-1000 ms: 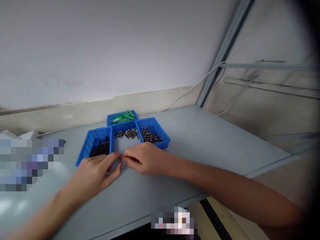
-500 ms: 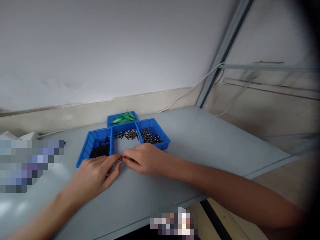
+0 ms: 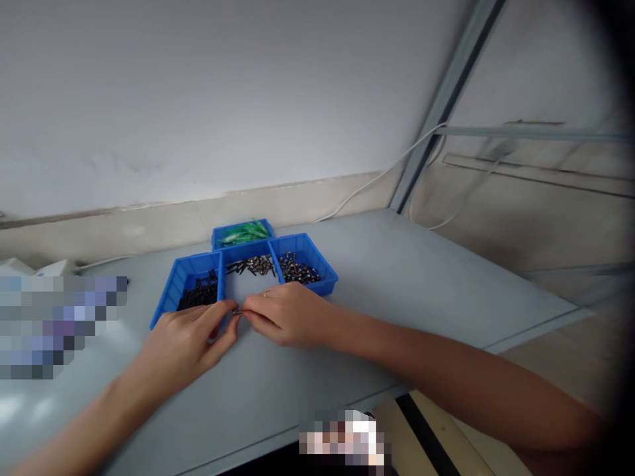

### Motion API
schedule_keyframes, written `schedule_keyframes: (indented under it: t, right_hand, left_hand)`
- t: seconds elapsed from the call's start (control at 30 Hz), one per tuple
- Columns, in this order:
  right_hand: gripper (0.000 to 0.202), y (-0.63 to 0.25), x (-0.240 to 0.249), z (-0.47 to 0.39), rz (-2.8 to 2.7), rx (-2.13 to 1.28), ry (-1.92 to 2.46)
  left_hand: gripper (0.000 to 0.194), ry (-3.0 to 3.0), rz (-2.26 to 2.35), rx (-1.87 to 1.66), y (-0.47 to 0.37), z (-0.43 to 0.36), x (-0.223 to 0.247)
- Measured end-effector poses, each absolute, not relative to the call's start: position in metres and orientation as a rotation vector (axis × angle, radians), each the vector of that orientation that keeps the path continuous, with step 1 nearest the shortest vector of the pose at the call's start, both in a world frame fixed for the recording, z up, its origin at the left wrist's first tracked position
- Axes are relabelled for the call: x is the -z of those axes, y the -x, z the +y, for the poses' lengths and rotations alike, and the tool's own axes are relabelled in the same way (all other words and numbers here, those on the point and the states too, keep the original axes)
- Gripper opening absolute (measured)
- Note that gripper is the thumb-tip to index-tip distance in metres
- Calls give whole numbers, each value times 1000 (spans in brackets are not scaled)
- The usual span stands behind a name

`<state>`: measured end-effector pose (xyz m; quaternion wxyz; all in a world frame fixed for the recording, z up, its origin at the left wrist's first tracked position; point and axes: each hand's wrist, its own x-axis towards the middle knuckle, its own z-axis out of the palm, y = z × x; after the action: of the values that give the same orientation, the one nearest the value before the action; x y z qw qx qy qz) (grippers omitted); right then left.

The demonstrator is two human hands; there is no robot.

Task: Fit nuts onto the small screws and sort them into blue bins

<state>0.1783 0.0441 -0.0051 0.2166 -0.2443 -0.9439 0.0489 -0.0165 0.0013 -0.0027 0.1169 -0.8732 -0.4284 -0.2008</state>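
My left hand and my right hand meet above the grey table, in front of the blue bins. Between their fingertips is a small dark metallic piece, pinched from both sides; its details are too small to tell. The left blue bin holds black parts. In the right blue bin lie small metal parts. A pile of metal and black pieces lies on the table between those bins. Green pieces fill the rear blue bin.
The grey table extends to the right, up to a metal frame post. A white cable runs along the wall. White objects and a blurred-out area are at the far left. Beyond the table's front edge is a wooden surface.
My left fingertips have shifted slightly, and a little more of the small piece shows between the hands. My right hand stays almost in place.
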Motion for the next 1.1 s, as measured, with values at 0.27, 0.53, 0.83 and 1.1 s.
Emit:
schedule_keyframes:
  t: [0.27,0.53,0.83,1.1]
  right_hand:
    - [21,-178,4,44,-2630,-146,693]
    - [21,-179,5,45,-2640,-180,669]
    - [18,-178,3,43,-2626,-309,677]
    - [19,-178,3,42,-2629,-304,700]
  left_hand:
    - [22,2598,-1222,555,17,1,2]
    - [23,2598,-1221,562,17,0,1]
    - [22,2604,-1249,543,17,1,2]
    - [24,2610,-1267,518,19,0,3]
